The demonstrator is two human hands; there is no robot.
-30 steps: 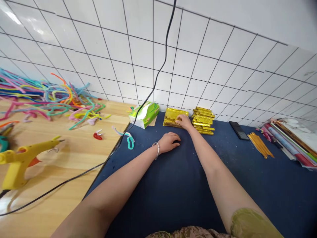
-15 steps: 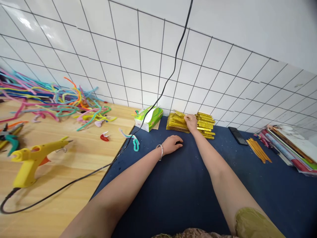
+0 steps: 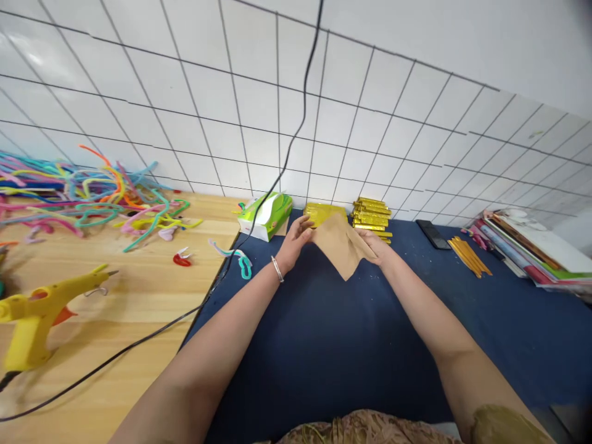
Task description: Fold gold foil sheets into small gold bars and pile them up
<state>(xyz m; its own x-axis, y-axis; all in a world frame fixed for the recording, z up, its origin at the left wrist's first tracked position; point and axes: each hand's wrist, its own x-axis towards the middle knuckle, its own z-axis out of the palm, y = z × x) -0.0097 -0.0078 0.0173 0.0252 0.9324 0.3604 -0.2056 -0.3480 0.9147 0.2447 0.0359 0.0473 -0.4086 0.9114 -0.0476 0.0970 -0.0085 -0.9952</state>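
Both hands have a tan paper sheet (image 3: 341, 250) lifted just over the blue mat (image 3: 324, 345), right in front of the gold foil stack (image 3: 324, 213). The left hand (image 3: 296, 242) pinches one upper corner, the right hand (image 3: 380, 248) the other edge, probably to keep it spread. It hangs diamond-wise, its long diagonal running sideways and one corner pointing down toward the person.

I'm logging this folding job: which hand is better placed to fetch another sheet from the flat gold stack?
Probably the left hand: it grips the tan sheet right beside the flat gold stack; the right hand sits farther along.
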